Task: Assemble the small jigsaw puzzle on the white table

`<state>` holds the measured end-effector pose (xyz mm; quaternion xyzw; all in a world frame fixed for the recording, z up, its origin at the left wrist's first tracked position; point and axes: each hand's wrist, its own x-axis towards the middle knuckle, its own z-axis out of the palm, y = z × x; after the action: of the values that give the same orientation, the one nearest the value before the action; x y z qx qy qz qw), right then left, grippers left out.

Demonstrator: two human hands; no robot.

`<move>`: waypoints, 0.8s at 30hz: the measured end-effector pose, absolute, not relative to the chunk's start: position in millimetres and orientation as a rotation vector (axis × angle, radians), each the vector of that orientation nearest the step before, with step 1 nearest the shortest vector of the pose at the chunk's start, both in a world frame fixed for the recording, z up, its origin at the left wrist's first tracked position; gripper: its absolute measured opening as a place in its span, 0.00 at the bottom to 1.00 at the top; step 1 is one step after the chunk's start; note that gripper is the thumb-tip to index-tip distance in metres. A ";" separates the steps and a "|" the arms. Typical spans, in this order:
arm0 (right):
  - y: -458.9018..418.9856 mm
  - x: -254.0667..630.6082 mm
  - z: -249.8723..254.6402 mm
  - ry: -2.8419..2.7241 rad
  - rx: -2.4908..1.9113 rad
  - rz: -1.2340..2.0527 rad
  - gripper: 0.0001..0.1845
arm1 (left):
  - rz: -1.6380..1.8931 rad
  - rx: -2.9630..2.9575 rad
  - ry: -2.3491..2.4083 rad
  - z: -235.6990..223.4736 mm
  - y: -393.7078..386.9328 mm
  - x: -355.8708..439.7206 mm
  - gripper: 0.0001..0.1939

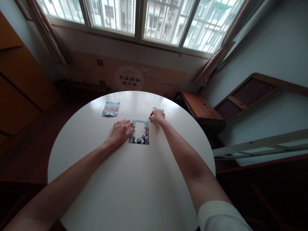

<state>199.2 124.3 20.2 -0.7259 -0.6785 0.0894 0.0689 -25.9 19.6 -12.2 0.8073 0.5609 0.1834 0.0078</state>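
Jigsaw border under the left hand, loose pieces under the right

Head view: the jigsaw border [139,140] lies flat near the middle of the white tabletop [134,186], its centre unfilled, a blue-and-white figure along the near edge; left hand [121,131] palm down, fingers stretched out, tips at the border's left edge; right hand [158,115] over the loose pieces [154,108], beyond and to the right, thumb and fingers curled; cannot tell whether a piece is pinched between them; the hands are apart from each other; a printed sheet [111,109] lies to the far left, apart from both.

Handling, by judgement: thin card, light and fairly stiff piece by piece; the hollow border probably weak at its joints, apt to buckle if lifted by one corner; best steadied flat at the outer edges, single pieces taken by their rims; may slide on the smooth surface.

Writing: wall banner [130,80] reads 月满颐和 / 映中秋; its smaller lettering too small to read; no brand legible on sheet or border.
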 end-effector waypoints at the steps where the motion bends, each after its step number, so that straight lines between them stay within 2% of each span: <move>1: 124.4 199.6 20.3 -2.060 -2.174 0.264 0.13 | 0.578 2.525 1.752 -12.4 19.7 -25.9 0.19; 10: 117.3 200.9 17.1 -2.119 -1.931 0.242 0.11 | 0.585 2.533 1.754 -12.5 20.5 -25.0 0.19; 13: 112.9 201.9 15.7 -2.028 -1.751 0.378 0.14 | 0.585 2.534 1.753 -12.9 20.7 -25.9 0.19; 18: 92.1 198.8 9.5 -1.880 -1.362 0.633 0.05 | 0.584 2.559 1.743 -13.0 20.9 -26.5 0.20; 24: 52.2 186.6 -4.5 -1.804 -1.117 0.736 0.06 | 0.578 2.566 1.743 -14.6 22.4 -27.0 0.20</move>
<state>186.6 52.2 -4.5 -0.4482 -0.7241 0.2953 0.4332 -27.0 22.4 -14.6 0.8132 0.5523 0.1833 -0.0070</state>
